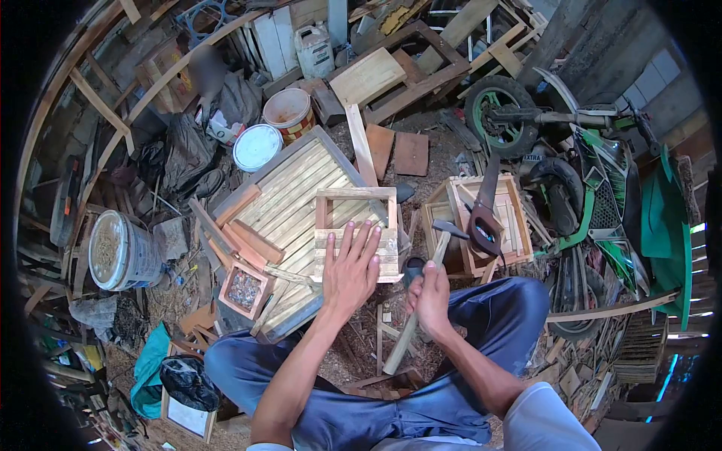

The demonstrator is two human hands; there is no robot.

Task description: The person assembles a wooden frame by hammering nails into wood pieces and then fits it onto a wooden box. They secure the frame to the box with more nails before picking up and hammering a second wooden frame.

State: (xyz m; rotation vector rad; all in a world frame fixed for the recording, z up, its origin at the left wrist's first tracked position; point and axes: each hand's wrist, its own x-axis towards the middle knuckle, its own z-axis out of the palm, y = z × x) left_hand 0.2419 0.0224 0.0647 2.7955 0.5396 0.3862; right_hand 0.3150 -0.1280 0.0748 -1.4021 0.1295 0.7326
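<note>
My left hand (348,270) lies flat with fingers outstretched on a small wooden slatted box (356,194), pressing on its near slats. The box's far part is an open rectangle, and it rests at the right side of a slatted wooden panel (295,179). My right hand (430,302) is closed round the wooden handle of a hammer (400,347). The hammer's dark head is raised just right of the box, apart from it. Left of my left hand stands a small square wooden box (245,290) of what look like nails, near loose wood strips (253,244).
A handsaw (485,225) lies across a wooden crate (517,214) at right. Beyond it stands a green motorbike (590,177). Buckets (120,252) and a white lidded pail (256,148) are at left. Wood scraps and shavings cover the ground around my crossed legs.
</note>
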